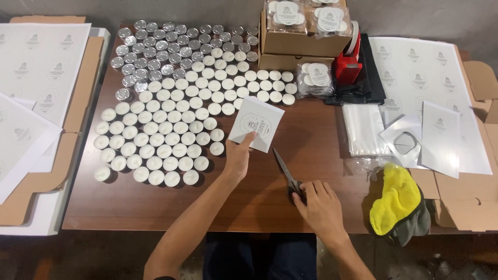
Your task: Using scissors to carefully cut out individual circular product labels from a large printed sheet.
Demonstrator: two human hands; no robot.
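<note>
Head view of a brown table [290, 207] during a label-cutting stage. The left hand [239, 158] pinched the lower edge of a white label sheet [258, 123] between thumb and fingers and held it raised, tilted, just above the tabletop and beside a field of white tealight candles [166, 129]. The right hand [320, 206] rested flat over the handles of a pair of scissors [284, 167], whose closed blades lay on the table pointing toward the sheet; whether the fingers had entered the loops could not be told. Beyond the white candles lay empty silver candle cups [150, 52]; at the far edge stood cardboard boxes [301, 41] holding bagged candles, with a red tape dispenser [348, 65] just beside them. To the right lay a stack of clear plastic bags [363, 129], further printed sheets [420, 78], and a yellow and grey cloth [397, 205] near the table's front edge. As a judgement, the sheet was light, thin and floppy, likely to bend or crease if gripped hard, and best held at a margin clear of the printed round emblem; the scissors were stiff and sharp, and best taken by the handles.
</note>
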